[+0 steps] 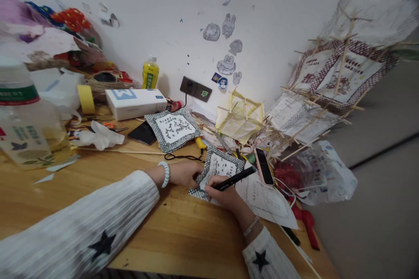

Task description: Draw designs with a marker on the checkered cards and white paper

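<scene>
Right now one black pen (233,179) sits low in the centre of the frame, gripped in the closed right hand (222,192), its tip on a checker-edged paper square (218,166). The left hand (185,173) lies just left of it, fingers curled down on that square's edge, pinning it to the wooden table (98,192); a pale bead bracelet (165,174) circles that wrist. Both sleeves are white with one black star each.

A second checker-edged square (173,129) lies just above the hands, at mid-frame. Two phones show: a dark one (143,133) left of that second square, and one in a pink case (263,166) just right of the pen. Under the right hand lies a sheet with line drawings (266,200).

Further up and left stand a white box (135,102), one roll of yellow tape (86,99) and one small yellow bottle (150,72) by the wall. A large clear bottle (28,117) with a green label fills the left edge. A crumpled tissue (98,137) lies between it and the dark phone.

On the right side, several stick-and-paper frames lean together; the largest (340,72) has a dark red border, and a small yellow one (240,117) sits by the wall. Below them is a clear plastic bag (324,174) with red things inside. Two wall sockets (195,88) sit at centre.
</scene>
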`<state>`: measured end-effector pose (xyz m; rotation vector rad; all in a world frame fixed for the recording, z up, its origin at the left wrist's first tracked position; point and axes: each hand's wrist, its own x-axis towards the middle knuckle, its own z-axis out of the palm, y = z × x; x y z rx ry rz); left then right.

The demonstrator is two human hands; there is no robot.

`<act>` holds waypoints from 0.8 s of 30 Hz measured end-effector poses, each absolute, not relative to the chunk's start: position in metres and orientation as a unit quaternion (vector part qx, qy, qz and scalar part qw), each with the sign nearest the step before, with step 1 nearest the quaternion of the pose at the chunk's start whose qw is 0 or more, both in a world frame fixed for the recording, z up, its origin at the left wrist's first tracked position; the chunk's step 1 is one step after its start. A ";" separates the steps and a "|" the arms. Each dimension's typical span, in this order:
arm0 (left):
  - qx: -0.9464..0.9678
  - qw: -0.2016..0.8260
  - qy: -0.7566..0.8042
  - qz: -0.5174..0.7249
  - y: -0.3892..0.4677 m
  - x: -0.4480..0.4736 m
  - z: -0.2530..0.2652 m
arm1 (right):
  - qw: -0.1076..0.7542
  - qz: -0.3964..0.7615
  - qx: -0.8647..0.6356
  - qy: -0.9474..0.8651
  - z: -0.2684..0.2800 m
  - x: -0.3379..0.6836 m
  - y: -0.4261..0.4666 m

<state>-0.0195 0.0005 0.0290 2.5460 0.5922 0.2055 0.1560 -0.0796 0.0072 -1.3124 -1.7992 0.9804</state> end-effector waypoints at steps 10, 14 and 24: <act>0.939 0.251 0.220 0.079 0.002 -0.019 0.027 | 0.323 0.361 -0.506 -0.714 0.011 0.154 -0.081; 0.940 0.247 0.221 0.076 0.002 -0.019 0.027 | 0.324 0.357 -0.520 -0.705 0.011 0.153 -0.081; 0.941 0.247 0.220 0.074 0.002 -0.019 0.027 | 0.337 0.343 -0.514 -0.711 0.009 0.155 -0.079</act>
